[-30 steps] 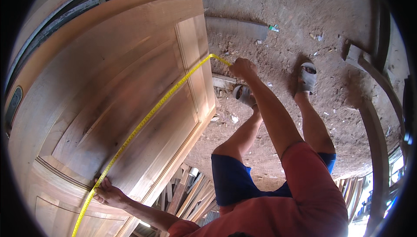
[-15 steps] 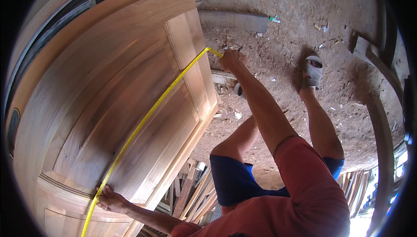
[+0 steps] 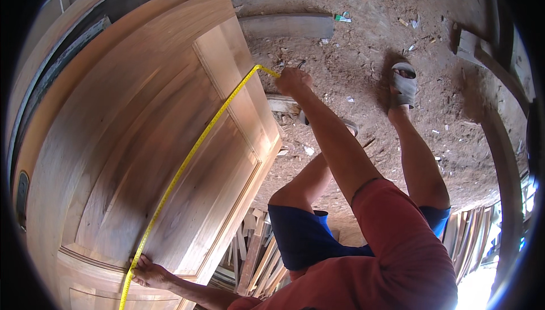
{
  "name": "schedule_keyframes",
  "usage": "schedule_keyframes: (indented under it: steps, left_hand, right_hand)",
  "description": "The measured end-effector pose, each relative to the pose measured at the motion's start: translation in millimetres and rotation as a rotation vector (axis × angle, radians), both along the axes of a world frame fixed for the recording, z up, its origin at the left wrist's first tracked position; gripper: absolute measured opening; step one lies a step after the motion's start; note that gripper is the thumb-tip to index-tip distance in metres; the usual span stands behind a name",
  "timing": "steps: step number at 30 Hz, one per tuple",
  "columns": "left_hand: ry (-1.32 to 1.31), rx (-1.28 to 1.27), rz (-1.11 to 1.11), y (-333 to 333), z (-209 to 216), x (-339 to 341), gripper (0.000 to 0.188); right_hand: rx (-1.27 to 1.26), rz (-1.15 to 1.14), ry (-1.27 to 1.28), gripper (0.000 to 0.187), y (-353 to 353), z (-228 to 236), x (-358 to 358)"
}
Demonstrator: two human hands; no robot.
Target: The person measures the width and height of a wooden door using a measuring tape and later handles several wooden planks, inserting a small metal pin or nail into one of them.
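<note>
A yellow tape measure [image 3: 190, 156] runs lengthwise over a panelled wooden door [image 3: 147, 156], which stands tilted on my left. At the lower left my left hand [image 3: 150, 275] holds the tape against the door near a moulded crossrail, fingers closed at its edge. Past the door's far end, my right hand [image 3: 293, 82] is closed around the other part of the tape, which bends down over that edge. A small dark tip [image 3: 302, 63] pokes out beside the right hand; I cannot make out what it is.
More door boards [image 3: 108, 49] lean behind this one on the left. A grey plank [image 3: 286, 26] lies on the dirt floor [image 3: 357, 128] among wood scraps. Thin wood strips [image 3: 264, 262] are stacked below the door. Curved timber [image 3: 502, 156] stands at the right.
The view has shifted slightly, so the door and my hands appear a little displaced. Both hands keep their hold on the tape, which remains stretched along the door.
</note>
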State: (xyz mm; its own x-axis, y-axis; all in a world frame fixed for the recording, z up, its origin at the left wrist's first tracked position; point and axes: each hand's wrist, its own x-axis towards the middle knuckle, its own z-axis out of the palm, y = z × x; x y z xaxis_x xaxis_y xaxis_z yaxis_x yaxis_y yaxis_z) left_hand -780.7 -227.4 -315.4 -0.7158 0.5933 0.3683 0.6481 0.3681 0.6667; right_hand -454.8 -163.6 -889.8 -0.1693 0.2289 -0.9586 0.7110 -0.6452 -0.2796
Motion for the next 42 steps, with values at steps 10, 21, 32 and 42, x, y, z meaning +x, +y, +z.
schedule_keyframes:
  steps: [10, 21, 32, 42]
  left_hand:
    - [-0.067, -0.038, -0.1, -3.9, 7.8, -6.2, 0.026]
    - [-0.026, -0.024, -0.06, 1.8, 2.6, 1.6, 0.022]
    - [0.011, -0.062, 0.016, 6.6, -2.9, 10.9, 0.023]
    - [-0.062, -0.057, -0.141, 13.0, -9.5, 26.9, 0.02]
  right_hand:
    - [-0.026, -0.039, 0.025, 0.039, -0.3, 3.7, 5.7]
    - [-0.004, -0.021, 0.04, 0.035, -0.2, -4.3, 4.1]
    - [-0.021, -0.009, 0.008, 0.038, 3.3, 0.4, 5.0]
    - [0.119, 0.167, 0.06, 0.031, -26.3, 77.4, 43.1]
